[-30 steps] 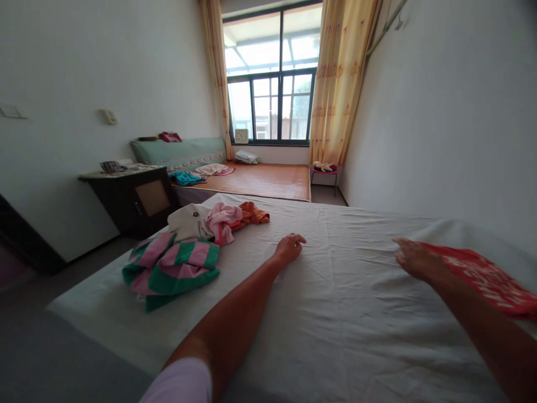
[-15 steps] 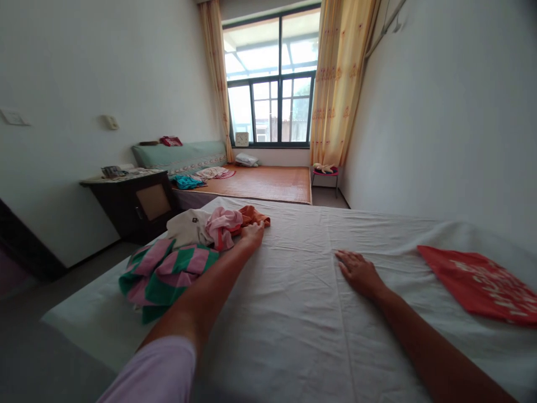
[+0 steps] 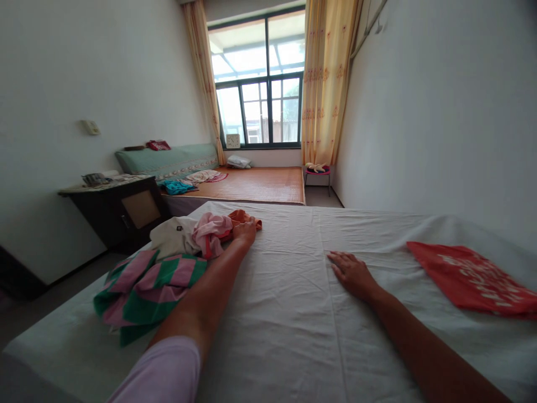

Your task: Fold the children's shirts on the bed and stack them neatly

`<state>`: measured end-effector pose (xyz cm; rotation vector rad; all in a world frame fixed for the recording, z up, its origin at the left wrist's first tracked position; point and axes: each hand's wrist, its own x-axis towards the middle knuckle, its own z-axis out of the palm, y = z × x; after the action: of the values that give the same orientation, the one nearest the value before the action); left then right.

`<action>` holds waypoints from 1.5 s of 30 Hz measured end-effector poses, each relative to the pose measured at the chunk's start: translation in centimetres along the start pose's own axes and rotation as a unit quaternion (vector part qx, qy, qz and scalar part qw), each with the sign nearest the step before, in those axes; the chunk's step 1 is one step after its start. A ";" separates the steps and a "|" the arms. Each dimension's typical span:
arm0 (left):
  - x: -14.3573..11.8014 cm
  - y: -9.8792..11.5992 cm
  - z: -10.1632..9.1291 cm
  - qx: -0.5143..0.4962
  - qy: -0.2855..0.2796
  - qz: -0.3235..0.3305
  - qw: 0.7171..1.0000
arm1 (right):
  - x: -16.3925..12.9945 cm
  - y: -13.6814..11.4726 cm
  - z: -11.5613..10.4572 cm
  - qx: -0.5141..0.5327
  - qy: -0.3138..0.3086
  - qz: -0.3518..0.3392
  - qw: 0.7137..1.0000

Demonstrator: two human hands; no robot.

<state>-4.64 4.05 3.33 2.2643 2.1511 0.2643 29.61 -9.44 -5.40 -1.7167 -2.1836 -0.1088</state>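
Head view, from the left side: a dark cabinet (image 3: 126, 210) stands by the wall, and beyond it there is a low bed with a green cushion (image 3: 168, 159). On the near bed, covered with a white sheet (image 3: 285, 336), lies a pile of clothes. Nearest is a green and pink striped cloth (image 3: 145, 285), then a white garment (image 3: 174, 238), a pink garment (image 3: 212, 232) and an orange garment (image 3: 239, 217) at the far end of the pile. The left hand (image 3: 244, 229) is stretched out to this far end and its fingers are curled onto the orange garment, touching it; if they really pinch the fabric, I cannot tell. In the middle, the right hand (image 3: 351, 272) lies flat on the sheet, palm down, fingers together and only slightly spread, holding nothing. To the right, well apart from this hand, a folded red cloth (image 3: 465, 277) with white print lies flat on the sheet near the wall
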 end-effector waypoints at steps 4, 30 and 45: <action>-0.5 -0.5 -0.3 -0.011 0.013 -0.018 1.000 | -0.2 0.1 -0.2 0.014 0.003 -0.006 1.000; -4.9 2.0 0.7 0.034 0.005 0.047 0.998 | -0.2 7.1 -2.7 0.531 0.401 0.351 0.660; -3.8 1.9 -1.9 -0.652 -0.019 0.183 0.735 | -1.4 6.4 -6.7 0.365 0.269 0.212 0.865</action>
<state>-3.20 -0.02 4.94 1.6063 0.7769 1.2157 37.55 -10.94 -0.60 -1.4256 -1.1750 0.2875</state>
